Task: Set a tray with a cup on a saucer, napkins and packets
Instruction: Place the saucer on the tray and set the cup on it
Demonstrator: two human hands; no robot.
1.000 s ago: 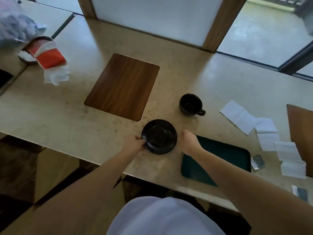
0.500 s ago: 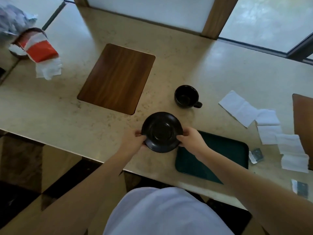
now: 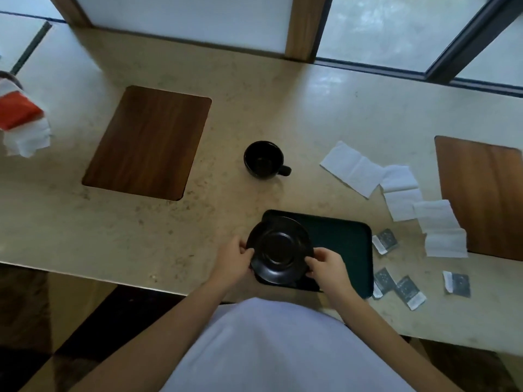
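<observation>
Head view: saucer (image 3: 280, 250) in both hands, over the left end of the tray (image 3: 342, 241). Left hand (image 3: 233, 260) pinching the left rim, right hand (image 3: 328, 265) pinching the near right rim, fingers curled onto the edge on both sides. Hard to tell whether resting on the tray floor or just above it. Left edge of the saucer overhanging the tray's left rim slightly.

Step in hand, by the look of it: placing the saucer, first item of the set. Nothing else in the tray.

Cup (image 3: 264, 159) upright on the table (image 3: 226, 103), beyond the tray, handle pointing right, well apart from the saucer. Napkins (image 3: 396, 188) strewn to the right of the tray, packets (image 3: 396, 273) just beside its right edge.

Next move, most likely: seat the saucer flat and fully inside the rim, release both grips, then reach forward for the cup by its handle and centre it in the saucer's well. Room needed on the right half for napkins and packets.
</observation>
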